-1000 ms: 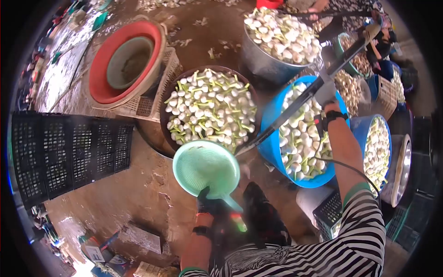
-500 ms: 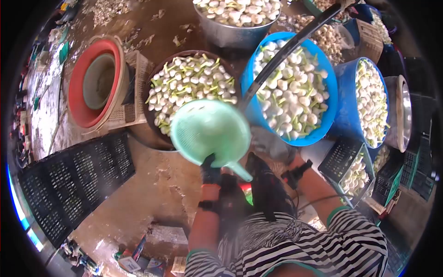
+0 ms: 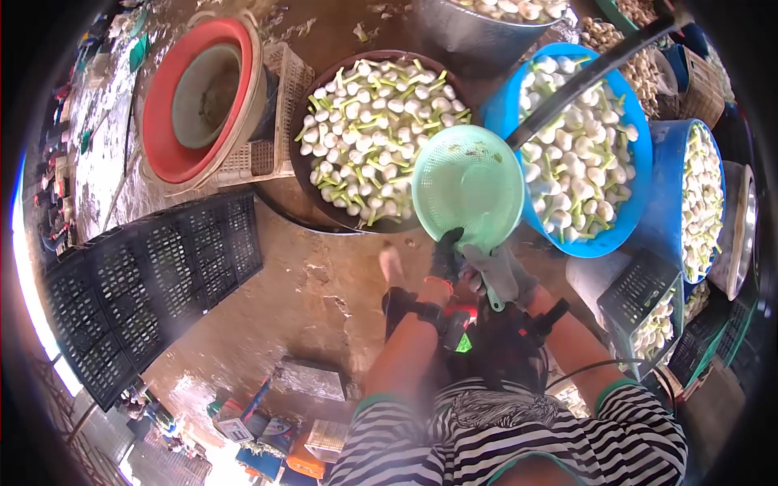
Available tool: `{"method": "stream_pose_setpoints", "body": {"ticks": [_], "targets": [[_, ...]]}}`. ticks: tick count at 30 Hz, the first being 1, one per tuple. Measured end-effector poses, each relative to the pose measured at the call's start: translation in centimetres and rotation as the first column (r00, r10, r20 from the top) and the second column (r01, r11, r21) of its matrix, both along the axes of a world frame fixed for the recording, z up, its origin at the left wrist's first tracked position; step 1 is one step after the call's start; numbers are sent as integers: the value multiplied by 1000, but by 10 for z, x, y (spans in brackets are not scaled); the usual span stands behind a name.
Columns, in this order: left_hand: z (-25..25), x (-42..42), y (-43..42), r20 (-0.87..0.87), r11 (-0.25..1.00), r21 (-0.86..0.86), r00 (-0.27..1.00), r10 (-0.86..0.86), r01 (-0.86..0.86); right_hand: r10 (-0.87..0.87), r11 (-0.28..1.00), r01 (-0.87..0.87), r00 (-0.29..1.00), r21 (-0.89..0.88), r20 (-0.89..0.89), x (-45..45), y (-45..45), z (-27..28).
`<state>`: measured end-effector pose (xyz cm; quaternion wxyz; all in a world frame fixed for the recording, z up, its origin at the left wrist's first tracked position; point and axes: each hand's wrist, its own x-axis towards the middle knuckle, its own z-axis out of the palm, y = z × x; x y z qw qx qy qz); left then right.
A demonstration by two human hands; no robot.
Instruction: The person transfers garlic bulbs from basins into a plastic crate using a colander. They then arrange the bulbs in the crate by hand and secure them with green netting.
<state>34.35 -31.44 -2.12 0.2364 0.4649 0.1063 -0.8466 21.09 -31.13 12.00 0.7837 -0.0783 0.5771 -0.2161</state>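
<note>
A light green plastic colander with a handle is held in front of me, its open side facing up. No bulbs show in it. My left hand, in a dark glove, grips the near rim. My right hand, in a grey glove, is closed around the handle, whose end sticks out below it. Just beyond the colander, a dark round tub holds white garlic bulbs with short green stems. More such bulbs fill the blue tub to the right, close to the colander's rim.
A black bar slants across the blue tub. Red basin and beige crate stand at the left, above black crates. A metal pot is at the back. Another blue barrel and a black crate line the right.
The colander has shifted right, toward the blue tub, with my left hand on it. My right hand has come in from the right onto its handle. The whole view has also shifted.
</note>
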Motion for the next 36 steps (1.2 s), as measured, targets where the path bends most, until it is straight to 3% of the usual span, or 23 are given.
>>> {"method": "stream_pose_setpoints", "body": {"ticks": [1, 4, 5, 6, 7, 9, 10, 12, 13, 15, 16, 17, 18, 19, 20, 22, 24, 26, 30, 31, 33, 34, 36], "targets": [[-17, 14, -3, -122, 1000, 24, 993, -9, 12, -140, 990, 139, 990, 25, 13, 18, -11, -5], [-72, 57, -24, 87, 1000, -1, 996, -31, 32, -46, 999, 47, 996, 13, -79, 64, -46, -56], [-96, 85, -35, 152, 1000, -20, 988, 20, -17, -126, 987, 130, 991, 91, -50, 79, -50, -87], [-137, 120, -36, 434, 906, -360, 900, -51, 224, -202, 962, 204, 979, 182, -30, 96, -45, -127], [-179, 155, -37, 759, 712, -469, 651, 23, 522, -276, 925, 271, 961, 266, -17, 111, -44, -167], [-235, 224, -75, 982, 270, -148, 109, 156, 952, -134, 935, 140, 990, 325, -42, 141, -45, -238], [-237, 244, -113, 992, 415, -36, 83, -97, 909, 6, 982, 15, 994, 186, -112, 153, -40, -284], [-228, 264, -168, 968, 714, -194, 248, 30, 673, 266, 912, -369, 864, -178, -428, 170, -16, -390], [-253, 281, -179, 936, 662, -322, 331, 116, 677, 344, 765, -572, 752, -296, -562, 170, -16, -415], [-283, 284, -205, 901, 724, -357, 422, 100, 590, 346, 413, -835, 513, -364, -785, 168, -38, -437], [-283, 281, -220, 900, 829, -242, 436, -2, 503, 405, 503, -774, 604, -385, -686, 170, -54, -434], [-296, 277, -223, 868, 824, -341, 487, 91, 453, 442, 596, -707, 685, -382, -579, 175, -80, -416], [-310, 273, -223, 827, 809, -432, 532, 179, 398, 370, 873, -429, 893, -233, -257, 179, -95, -407], [-319, 268, -220, 830, 882, -360, 537, 154, 303, 290, 946, -303, 949, -112, -124, 182, -102, -400], [-313, 263, -217, 753, 946, -210, 658, -5, 248, 175, 984, -174, 984, 34, -23, 184, -109, -394], [-342, 258, -202, 584, 978, -110, 808, -83, 180, 247, 967, -253, 958, -26, -146, 180, -119, -386], [-353, 246, -206, 633, 862, -309, 763, -129, 402, 220, 974, -224, 973, -39, -75, 169, -126, -379], [-330, 228, -207, 669, 782, -307, 707, -228, 543, 181, 982, -183, 983, -56, -31, 158, -121, -371], [-253, 184, -232, 625, 806, -46, 647, -438, 590, 255, 936, -259, 966, -240, -51, 140, -111, -333], [-253, 184, -235, 622, 756, -169, 663, -416, 633, 267, 868, -262, 962, -422, -48, 137, -106, -331], [-241, 178, -235, 651, 642, -344, 667, -363, 686, 130, 970, -114, 990, -216, 59, 124, -99, -304], [-224, 170, -235, 614, 701, -285, 686, -389, 653, 47, 994, -36, 993, -100, 105, 121, -97, -278], [-183, 154, -237, 617, 686, -275, 671, -411, 674, -9, 992, 15, 999, -126, 51, 114, -95, -228]]}}
